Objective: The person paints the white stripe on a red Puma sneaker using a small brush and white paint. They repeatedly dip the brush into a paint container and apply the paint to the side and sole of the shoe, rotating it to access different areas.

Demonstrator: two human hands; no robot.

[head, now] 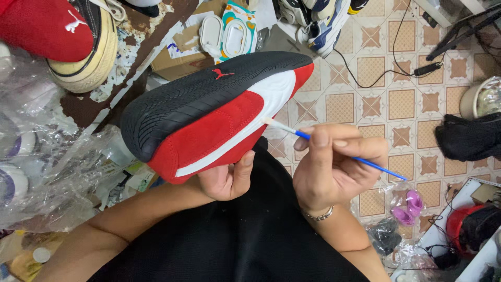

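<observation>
My left hand (227,177) grips a red suede shoe (219,122) from below, sole turned up. The shoe has a black ribbed sole and a white stripe along its side. My right hand (331,167) pinches a thin blue-handled brush (334,149), whose white tip touches the shoe's white stripe near the toe. A thin bracelet sits on my right wrist. My black-clothed lap lies beneath both hands.
Another red shoe (47,26) and a worn tan-soled shoe (91,49) rest on a peeling bench at upper left. Crumpled clear plastic (47,172) fills the left. Sneakers (318,21), cables (396,57), a black cloth (469,138) and purple plastic bits (408,208) lie on the tiled floor.
</observation>
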